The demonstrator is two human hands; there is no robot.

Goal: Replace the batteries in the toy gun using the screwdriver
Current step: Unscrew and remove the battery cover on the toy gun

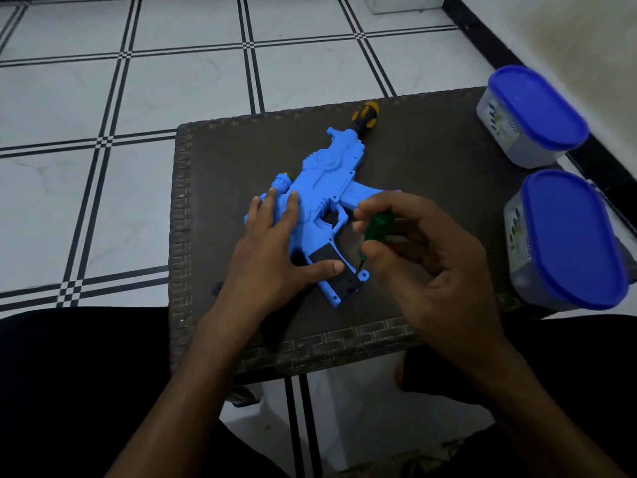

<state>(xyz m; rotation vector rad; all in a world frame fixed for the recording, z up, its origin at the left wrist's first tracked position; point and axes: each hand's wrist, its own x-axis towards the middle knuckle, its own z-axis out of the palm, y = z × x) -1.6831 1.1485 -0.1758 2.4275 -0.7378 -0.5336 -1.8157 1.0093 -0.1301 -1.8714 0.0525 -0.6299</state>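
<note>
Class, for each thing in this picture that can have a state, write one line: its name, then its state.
Toy gun: lying flat on the table, pressed by the left hand.
Battery cover: still on.
Screwdriver: gripped by the right hand, tip at the cover.
Two containers: lids on.

Toy gun (pixel 324 188) on table (pixel 431 160); two containers (pixel 531 115) at right edge.

The gun (pixel 320 205) is matt blue moulded plastic. The screwdriver (pixel 378 226) has a translucent green plastic handle. The bench (pixel 431 160) is dark, rough woven wicker. Two tubs (pixel 527 119) are cloudy plastic with smooth blue lids. Floor (pixel 138 98): glossy tile.
</note>
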